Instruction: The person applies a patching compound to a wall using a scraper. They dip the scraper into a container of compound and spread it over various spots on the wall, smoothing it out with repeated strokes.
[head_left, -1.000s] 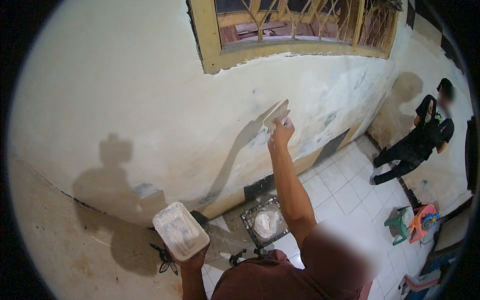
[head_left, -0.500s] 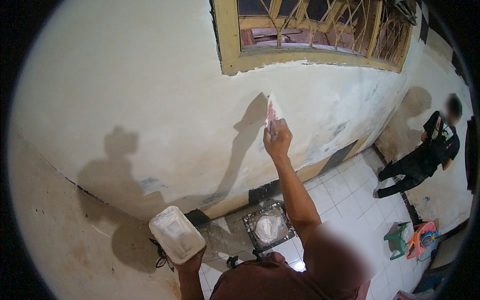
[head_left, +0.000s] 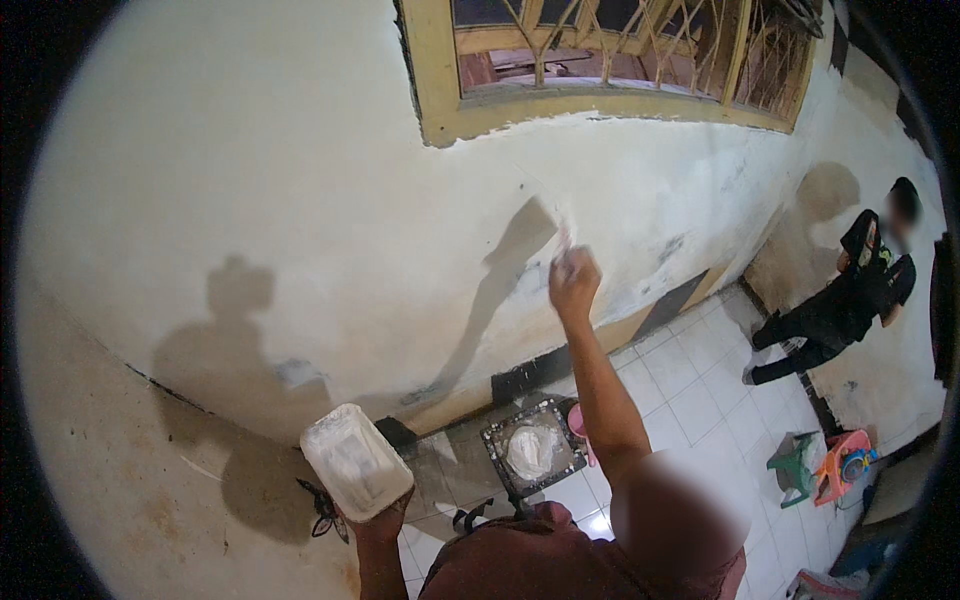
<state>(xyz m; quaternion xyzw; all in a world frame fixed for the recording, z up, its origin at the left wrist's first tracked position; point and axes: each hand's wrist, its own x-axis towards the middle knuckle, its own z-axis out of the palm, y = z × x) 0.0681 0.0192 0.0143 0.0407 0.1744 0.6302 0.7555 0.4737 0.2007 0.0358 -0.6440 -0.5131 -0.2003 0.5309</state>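
Observation:
My right hand (head_left: 574, 282) is raised at the wall, its fingers closed round a putty knife. The putty knife (head_left: 564, 230), pinkish and smeared with white, is blurred and seen nearly edge-on; whether its edge touches the wall I cannot tell. Below the window, the wall (head_left: 400, 240) has whitish coating with grey patches further right. At the lower left, my left hand (head_left: 392, 518) grips the near end of a white rectangular tub (head_left: 355, 462), tilted and coated inside with white paste. Most of that hand's fingers are hidden beneath the tub.
A barred window with a yellow frame (head_left: 432, 105) is set above. On the floor, a dark speckled square board (head_left: 500, 462) bears a white lump (head_left: 531, 450), with a pink item (head_left: 576, 420) beside it. At right stand a person (head_left: 850, 310), a green stool (head_left: 794, 470) and an orange chair (head_left: 838, 465).
My right hand has moved right and slightly down along the wall, and the putty knife has turned more edge-on. The left hand still holds the tub in nearly the same place.

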